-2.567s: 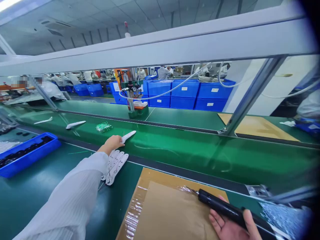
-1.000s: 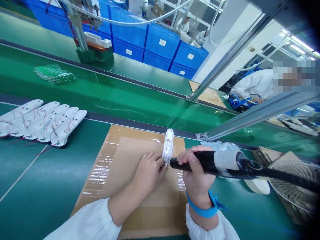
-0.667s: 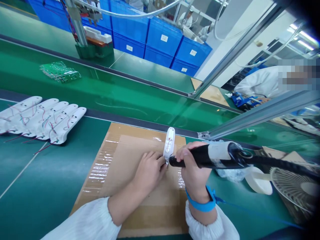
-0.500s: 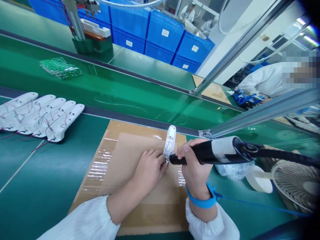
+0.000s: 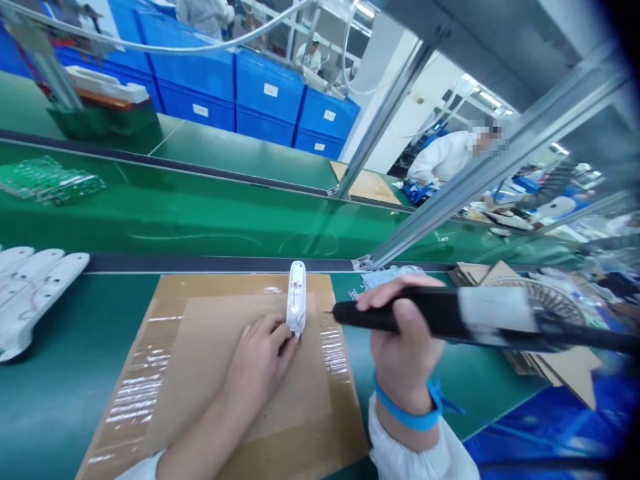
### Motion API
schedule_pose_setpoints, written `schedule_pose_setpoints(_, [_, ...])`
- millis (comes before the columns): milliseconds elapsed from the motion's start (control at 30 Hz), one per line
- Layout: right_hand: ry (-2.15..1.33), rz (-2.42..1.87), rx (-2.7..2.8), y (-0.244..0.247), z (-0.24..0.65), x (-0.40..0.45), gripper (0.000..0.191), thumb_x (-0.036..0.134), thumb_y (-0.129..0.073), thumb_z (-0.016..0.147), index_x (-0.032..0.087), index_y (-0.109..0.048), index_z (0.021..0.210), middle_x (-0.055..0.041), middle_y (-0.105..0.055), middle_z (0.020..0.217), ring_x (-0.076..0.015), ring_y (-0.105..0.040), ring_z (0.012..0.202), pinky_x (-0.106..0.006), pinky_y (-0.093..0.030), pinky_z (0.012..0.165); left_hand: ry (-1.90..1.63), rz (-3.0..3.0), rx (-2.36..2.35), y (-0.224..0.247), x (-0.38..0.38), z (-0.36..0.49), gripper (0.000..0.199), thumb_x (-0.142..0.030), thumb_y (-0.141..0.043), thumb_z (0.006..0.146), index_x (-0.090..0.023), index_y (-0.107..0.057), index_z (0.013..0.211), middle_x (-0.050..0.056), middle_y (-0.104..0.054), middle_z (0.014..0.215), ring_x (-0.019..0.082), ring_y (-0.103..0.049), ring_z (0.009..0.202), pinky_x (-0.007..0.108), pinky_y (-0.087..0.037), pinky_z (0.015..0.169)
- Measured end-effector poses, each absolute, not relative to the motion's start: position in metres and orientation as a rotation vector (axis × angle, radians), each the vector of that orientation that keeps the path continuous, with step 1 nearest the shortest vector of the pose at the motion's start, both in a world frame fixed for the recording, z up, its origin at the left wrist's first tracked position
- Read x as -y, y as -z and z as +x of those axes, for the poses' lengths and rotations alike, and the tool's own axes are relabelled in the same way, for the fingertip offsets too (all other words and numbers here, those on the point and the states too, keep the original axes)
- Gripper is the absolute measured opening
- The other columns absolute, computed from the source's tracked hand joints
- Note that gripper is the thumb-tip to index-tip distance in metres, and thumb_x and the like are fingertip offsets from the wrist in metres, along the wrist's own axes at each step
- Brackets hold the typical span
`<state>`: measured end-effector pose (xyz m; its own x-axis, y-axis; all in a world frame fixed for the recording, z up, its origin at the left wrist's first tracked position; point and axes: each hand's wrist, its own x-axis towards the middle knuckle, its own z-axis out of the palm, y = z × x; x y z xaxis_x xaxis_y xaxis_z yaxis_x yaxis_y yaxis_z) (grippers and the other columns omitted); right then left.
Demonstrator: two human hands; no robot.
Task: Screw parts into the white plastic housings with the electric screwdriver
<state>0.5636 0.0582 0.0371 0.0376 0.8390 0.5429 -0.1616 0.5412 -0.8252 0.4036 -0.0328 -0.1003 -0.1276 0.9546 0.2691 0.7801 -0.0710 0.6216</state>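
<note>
My left hand [image 5: 257, 363] is closed on the lower end of a slim white plastic housing [image 5: 297, 293], which lies on a taped cardboard sheet [image 5: 250, 413]. Small parts and thin wires show inside the housing; its lower tip is partly hidden by my fingers. My right hand [image 5: 407, 340] is wrapped round a black electric screwdriver [image 5: 450, 313] with a pale label and a cable at its back end. The screwdriver's thin bit points left, to the right of the housing and apart from it. A blue band circles my right wrist.
More white housings [image 5: 37, 287] lie at the left. Bagged green circuit boards [image 5: 50, 180] rest behind the dark ledge. A metal frame post [image 5: 425, 207] rises behind my right hand. Clear plastic bags [image 5: 390, 275], a fan [image 5: 537, 297] and cardboard pieces [image 5: 570, 373] are at the right.
My right hand has drawn the screwdriver away from the housing to the right. My left hand still grips the housing. The view has turned to the right.
</note>
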Motion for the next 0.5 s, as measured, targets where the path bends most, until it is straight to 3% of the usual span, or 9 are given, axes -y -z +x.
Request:
schedule_pose_setpoints(133, [-0.633,-0.777,1.075,-0.036,0.596,-0.088,0.025,0.030,-0.079,0.087,0.023,-0.062,0.104,0.0086,-0.061,0.067,-0.0162,-0.063,0.057,-0.034,-0.057,0.070,-1.055,1.900,-1.922,0.102,0.033,0.402,0.024,-0.028,-0.056,0.108,-0.026,-0.073,0.091,0.007,-0.075,0.105,0.025,-0.072,0.087,0.041,-0.054,0.074])
schedule_pose_setpoints(500, [-0.736,-0.902,1.008,0.013,0.601,-0.111,0.032,0.034,-0.086,0.086,0.022,-0.062,0.104,0.0067,-0.063,0.065,-0.0164,-0.061,0.057,-0.033,-0.054,0.066,-1.072,1.888,-1.913,0.100,0.033,0.401,0.026,-0.034,-0.055,0.110,-0.026,-0.072,0.091,0.005,-0.072,0.095,0.025,-0.071,0.081,0.041,-0.051,0.076])
